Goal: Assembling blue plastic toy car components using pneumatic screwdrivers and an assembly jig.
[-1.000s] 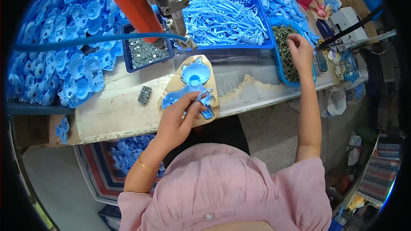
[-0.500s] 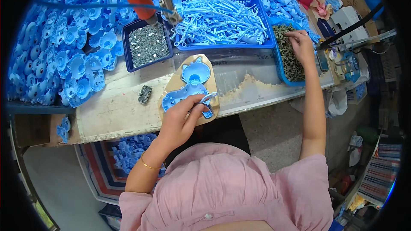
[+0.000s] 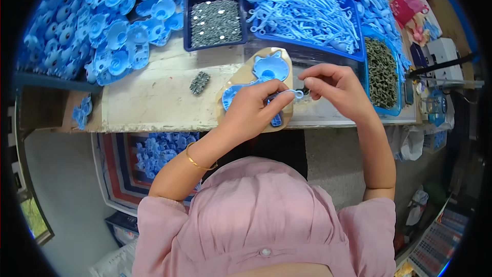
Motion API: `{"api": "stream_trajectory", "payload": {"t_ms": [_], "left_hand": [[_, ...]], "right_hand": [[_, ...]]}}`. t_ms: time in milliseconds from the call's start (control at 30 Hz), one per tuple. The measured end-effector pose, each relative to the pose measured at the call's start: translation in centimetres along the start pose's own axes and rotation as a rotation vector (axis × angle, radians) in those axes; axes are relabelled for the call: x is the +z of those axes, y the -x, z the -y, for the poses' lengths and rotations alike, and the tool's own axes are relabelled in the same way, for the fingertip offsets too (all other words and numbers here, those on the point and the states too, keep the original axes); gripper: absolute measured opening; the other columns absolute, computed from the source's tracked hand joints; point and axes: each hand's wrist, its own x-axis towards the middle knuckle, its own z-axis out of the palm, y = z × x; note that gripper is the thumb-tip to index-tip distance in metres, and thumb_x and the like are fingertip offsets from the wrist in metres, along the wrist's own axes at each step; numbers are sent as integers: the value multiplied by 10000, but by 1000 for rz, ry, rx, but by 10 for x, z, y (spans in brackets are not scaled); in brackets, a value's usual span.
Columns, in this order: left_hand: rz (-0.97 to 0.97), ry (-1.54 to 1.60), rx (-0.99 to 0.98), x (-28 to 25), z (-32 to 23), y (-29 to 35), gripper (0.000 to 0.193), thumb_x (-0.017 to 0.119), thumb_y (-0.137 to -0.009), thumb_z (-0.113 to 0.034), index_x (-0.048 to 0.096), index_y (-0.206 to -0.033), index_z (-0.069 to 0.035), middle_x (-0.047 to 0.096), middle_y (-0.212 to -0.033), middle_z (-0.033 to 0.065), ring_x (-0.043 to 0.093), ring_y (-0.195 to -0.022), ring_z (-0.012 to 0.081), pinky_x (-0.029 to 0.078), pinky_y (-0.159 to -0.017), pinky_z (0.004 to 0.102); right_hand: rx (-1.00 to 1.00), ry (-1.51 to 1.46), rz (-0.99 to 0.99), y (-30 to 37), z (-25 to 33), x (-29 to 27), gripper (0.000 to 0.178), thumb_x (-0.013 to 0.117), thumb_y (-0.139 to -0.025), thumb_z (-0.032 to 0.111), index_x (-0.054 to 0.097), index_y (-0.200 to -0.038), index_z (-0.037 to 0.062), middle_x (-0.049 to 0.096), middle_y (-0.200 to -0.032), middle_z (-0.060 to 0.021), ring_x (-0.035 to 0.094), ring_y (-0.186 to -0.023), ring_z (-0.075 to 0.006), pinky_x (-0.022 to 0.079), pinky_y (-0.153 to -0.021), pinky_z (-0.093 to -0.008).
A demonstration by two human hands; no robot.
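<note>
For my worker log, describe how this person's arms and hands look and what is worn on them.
The left hand is ungloved, with a thin gold bangle above its wrist. The right hand is also ungloved, with no wristwear visible. Loose, pale pink sleeves end around the elbows.

Behind the holder (image 3: 245, 74), the small-parts tray (image 3: 216, 46) lies left of the rod basket (image 3: 319, 49).

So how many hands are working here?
2: the left hand pinching a blue ring-ended stick, and the right hand near its ring, with a small dark piece. No other hands show.
</note>
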Motion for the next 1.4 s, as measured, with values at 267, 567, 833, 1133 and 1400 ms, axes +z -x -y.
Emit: {"api": "stream_trajectory", "payload": {"t_ms": [267,567,833,1133,1400], "left_hand": [[-107,-361,112,-10,4,9,275,667,-929,-341,730,-911,-74,694,-752,114,666,-680,304,494,-607,401],[-167,-426,183,-10,9,20,214,694,-923,-271,746,-971,-68,693,-772,93,627,-630,188,477,-597,301],[-33,-70,18,-28,16,25,173,673,-943,-166,714,-1027,-19,704,-917,79,603,-741,160,486,-698,272],[-300,-749,384,-53,28,36,525,800,-749,-222,620,-1230,-114,635,-1142,90,565,-1006,323,472,-887,420],[-325,-756,299,-47,43,26,404,791,-740,-145,639,-1112,-98,630,-1071,82,571,-983,305,483,-849,403]], "right_hand": [[40,63,60,-11,5,29,177,689,-937,128,721,-1026,-22,684,-803,-20,613,-687,-64,507,-631,-230],[87,264,46,-4,14,40,141,677,-931,102,720,-966,-28,677,-792,-27,600,-665,-61,485,-590,-227],[-28,-17,123,-6,-3,52,199,692,-925,125,677,-1080,1,671,-925,-20,598,-806,-51,475,-706,-214],[82,-43,30,-22,-36,54,232,732,-870,46,657,-1085,1,657,-957,-5,586,-814,-52,462,-710,-211],[133,47,-8,-36,-40,58,223,744,-848,35,644,-1042,-12,663,-897,-14,592,-766,-49,461,-670,-194]]}}
